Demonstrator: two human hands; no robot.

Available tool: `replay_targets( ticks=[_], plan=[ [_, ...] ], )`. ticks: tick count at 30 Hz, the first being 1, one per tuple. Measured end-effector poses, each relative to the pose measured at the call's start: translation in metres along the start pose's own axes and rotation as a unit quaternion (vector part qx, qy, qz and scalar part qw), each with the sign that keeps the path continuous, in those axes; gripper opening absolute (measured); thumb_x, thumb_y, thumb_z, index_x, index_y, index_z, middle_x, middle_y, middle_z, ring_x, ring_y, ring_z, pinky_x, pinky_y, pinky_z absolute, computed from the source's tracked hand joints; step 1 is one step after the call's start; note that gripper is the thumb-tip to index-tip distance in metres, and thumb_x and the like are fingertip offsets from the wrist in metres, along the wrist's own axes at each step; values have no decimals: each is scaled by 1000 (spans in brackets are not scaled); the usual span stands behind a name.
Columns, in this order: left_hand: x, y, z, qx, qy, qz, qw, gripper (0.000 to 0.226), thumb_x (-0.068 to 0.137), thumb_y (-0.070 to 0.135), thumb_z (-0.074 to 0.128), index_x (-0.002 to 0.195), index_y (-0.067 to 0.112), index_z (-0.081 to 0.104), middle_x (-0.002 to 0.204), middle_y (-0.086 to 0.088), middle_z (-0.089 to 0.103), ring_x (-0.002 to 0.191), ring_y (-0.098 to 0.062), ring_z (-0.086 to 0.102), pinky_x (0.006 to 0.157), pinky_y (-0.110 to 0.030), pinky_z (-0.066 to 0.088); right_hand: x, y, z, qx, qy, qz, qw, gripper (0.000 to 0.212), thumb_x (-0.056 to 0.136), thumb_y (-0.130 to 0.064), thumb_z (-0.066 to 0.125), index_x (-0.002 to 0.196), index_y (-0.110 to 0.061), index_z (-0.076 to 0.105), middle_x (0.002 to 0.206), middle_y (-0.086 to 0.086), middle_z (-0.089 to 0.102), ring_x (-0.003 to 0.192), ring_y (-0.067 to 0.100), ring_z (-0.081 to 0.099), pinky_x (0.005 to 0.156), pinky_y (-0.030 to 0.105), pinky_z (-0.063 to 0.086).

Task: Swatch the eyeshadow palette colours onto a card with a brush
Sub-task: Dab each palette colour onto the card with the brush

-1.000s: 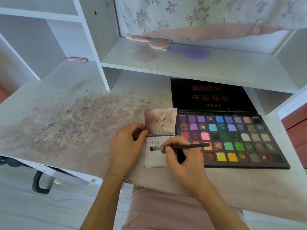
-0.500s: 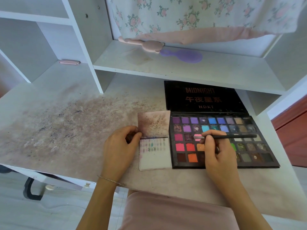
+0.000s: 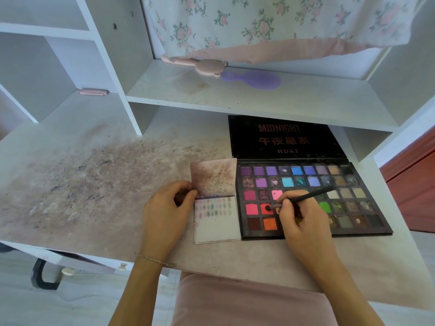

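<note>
pinching a slim black brush (image 3: pixel 303 198) in the right hand (image 3: pixel 300 220), fingers curled round the handle just behind the head. lying with its long axis almost level across the eyeshadow palette (image 3: pixel 313 198), handle end rising up and to the right, dark tip pointing left and touching a red pan (image 3: pixel 266 208) in the fourth row, second from the left. resting open on the stained surface (image 3: pixel 98 184), lid (image 3: pixel 284 137) folded back flat and printed "midnight" and "hdkt", long side running left to right. sitting just beside the palette's left edge, touching it or nearly so, a folded card (image 3: pixel 215 201), upper leaf smudged brown, lower leaf showing rows of small pale colour dabs near the fold. gripping the card's left edge at the fold with the left hand (image 3: pixel 164 215), thumb and fingers curled onto it, a thin bracelet (image 3: pixel 153 260) at the wrist. hands apart, one on each thing. mottled with purple-brown powder stains over the left half of the surface. above, on a white shelf (image 3: pixel 235 95), a pink brush (image 3: pixel 200 64) and a purple hairbrush (image 3: pixel 256 78) under a floral cloth (image 3: pixel 259 22) with a pink hem.
</note>
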State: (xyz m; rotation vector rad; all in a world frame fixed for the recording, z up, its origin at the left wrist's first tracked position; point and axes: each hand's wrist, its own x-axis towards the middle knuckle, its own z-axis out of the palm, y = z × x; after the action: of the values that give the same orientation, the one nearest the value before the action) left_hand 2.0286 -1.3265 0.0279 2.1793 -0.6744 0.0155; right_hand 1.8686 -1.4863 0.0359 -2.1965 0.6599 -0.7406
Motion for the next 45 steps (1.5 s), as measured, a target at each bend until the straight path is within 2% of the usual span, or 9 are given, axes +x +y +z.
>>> replay_targets(
  ticks=[4,7,14,17,19,24,27,34,45],
  plan=[
    [0,1,0,-4,-1,-6,1000,7,83,20,63,87,18,68,74,10,60,70,-12,54,64,-26,43,-1,-2,0,-21,-5,-10,1000,30,89,-15,45,73,-40,45,64,-18,53,71,-3,56,52,11,38],
    [0,1,0,-7,0,-10,1000,7,83,19,63,87,18,68,75,9,61,72,-13,55,65,-28,44,-1,-1,0,-17,4,2,1000,30,88,-14,46,72,-40,45,66,-13,56,63,4,56,53,14,40],
    [0,1,0,-5,3,-3,1000,7,82,19,63,87,18,68,74,9,60,70,-13,55,63,-25,42,-2,-9,0,53,32,-22,998,17,84,-23,46,77,-39,48,59,-11,54,63,6,56,48,10,40],
    [0,1,0,-4,3,-3,1000,6,82,19,64,86,18,68,73,10,59,70,-13,54,63,-26,42,-5,-17,6,98,10,-24,995,8,82,-34,45,79,-39,50,72,-8,59,66,5,57,52,9,42],
    [0,1,0,-3,3,-5,1000,6,82,19,64,86,18,68,72,10,59,69,-13,54,63,-26,42,-8,-23,14,115,-17,-25,993,9,82,-31,49,79,-39,51,84,-11,59,69,6,58,56,10,44],
    [0,1,-1,-7,3,-5,1000,6,82,19,64,86,18,68,74,10,60,71,-13,55,65,-27,43,-16,-38,40,121,-95,-49,987,11,79,-19,56,79,-31,56,76,-8,60,72,7,57,62,13,45],
    [0,1,-1,-6,1,-3,1000,7,82,19,64,87,17,68,77,6,64,72,-15,57,67,-29,45,-13,-45,50,109,-104,-68,986,4,80,-16,56,80,-17,61,74,-3,58,72,8,53,63,15,43],
    [0,1,0,-14,-2,0,1000,7,82,18,63,87,17,68,77,5,64,72,-16,57,68,-33,47,-10,-48,55,79,-125,-64,987,7,81,-19,54,78,-17,60,73,-5,56,72,9,51,63,22,42],
    [1,-1,1,-2,1,2,1000,7,82,20,63,87,19,68,76,9,62,72,-13,56,65,-26,43,-10,-50,53,70,-153,-56,984,10,80,-21,53,80,-14,60,76,-3,57,74,10,52,67,32,47]
  ],
)
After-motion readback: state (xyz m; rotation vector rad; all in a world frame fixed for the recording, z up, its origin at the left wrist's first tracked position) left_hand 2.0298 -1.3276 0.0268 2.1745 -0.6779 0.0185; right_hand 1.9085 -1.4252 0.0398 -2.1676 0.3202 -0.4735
